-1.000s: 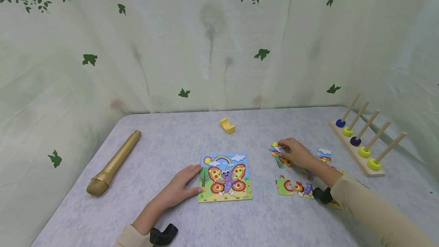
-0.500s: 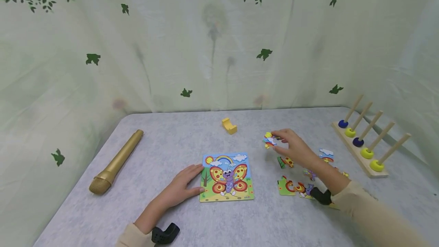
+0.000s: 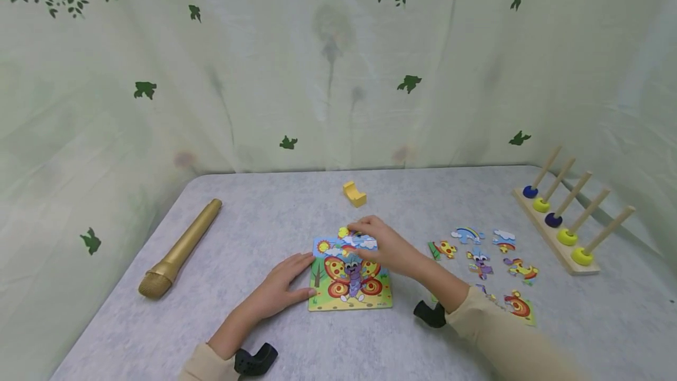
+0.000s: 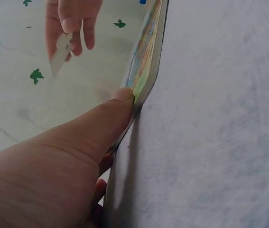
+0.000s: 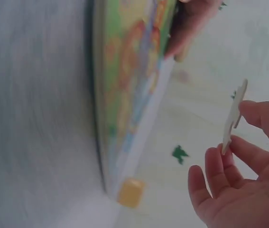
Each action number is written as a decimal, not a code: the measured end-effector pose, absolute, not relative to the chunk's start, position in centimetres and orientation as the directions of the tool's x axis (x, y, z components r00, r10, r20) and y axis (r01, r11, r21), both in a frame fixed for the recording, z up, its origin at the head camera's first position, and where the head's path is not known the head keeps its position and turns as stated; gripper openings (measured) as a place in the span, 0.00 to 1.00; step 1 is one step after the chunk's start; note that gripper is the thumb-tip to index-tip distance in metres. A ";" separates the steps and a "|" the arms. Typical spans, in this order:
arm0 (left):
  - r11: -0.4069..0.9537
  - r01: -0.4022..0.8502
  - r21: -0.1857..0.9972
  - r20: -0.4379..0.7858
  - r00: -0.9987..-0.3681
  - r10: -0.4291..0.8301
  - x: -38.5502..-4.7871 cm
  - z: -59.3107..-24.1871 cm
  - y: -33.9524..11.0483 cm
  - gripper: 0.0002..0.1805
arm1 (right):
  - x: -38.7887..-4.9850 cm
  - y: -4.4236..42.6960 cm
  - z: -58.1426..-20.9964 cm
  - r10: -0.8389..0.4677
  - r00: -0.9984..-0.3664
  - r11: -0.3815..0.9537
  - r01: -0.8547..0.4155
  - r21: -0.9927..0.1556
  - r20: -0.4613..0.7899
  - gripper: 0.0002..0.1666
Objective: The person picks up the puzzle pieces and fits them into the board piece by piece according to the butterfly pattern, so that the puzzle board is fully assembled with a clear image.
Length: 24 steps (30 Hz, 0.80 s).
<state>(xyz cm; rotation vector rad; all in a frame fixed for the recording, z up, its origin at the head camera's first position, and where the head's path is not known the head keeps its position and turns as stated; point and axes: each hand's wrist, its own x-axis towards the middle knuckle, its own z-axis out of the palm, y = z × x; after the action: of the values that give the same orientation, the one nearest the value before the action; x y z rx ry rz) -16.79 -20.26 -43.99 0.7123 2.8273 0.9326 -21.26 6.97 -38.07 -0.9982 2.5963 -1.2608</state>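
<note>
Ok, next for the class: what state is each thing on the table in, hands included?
Left hand: resting against the board's left edge
Right hand: pinching a puzzle piece
Held piece: raised off the board
Butterfly board: flat, picture up
Loose pieces: spread out, not joined into one picture
Gold microphone: lying down
Peg stand: one ring per peg
Yellow block: hollow side up

One picture board (image 3: 352,287), one microphone (image 3: 182,246), five pegs (image 3: 573,194)
</note>
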 end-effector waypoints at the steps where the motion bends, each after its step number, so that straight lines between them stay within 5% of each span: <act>1: 0.707 0.405 0.580 0.067 -0.889 0.454 -16.8 -44.0 -20.3 0.39 | -21.3 6.4 -38.5 -0.603 -0.781 0.463 -0.508 -0.726 0.162 0.28; 8: 0.699 0.418 0.580 0.064 -0.879 0.472 -16.8 -44.0 -20.3 0.39 | -22.0 4.3 -41.4 -0.630 -0.776 0.559 -0.463 -0.688 0.010 0.27; 24: 0.708 0.416 0.570 0.070 -0.884 0.463 -16.7 -44.0 -20.2 0.38 | -23.3 3.0 -42.4 -0.610 -0.792 0.673 -0.530 -0.517 0.018 0.27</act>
<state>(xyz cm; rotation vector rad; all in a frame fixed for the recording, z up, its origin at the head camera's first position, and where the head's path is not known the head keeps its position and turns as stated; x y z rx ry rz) -16.74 -20.21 -44.05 0.7297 2.8313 0.9157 -23.25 2.96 -42.42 -0.9362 2.7276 -0.7689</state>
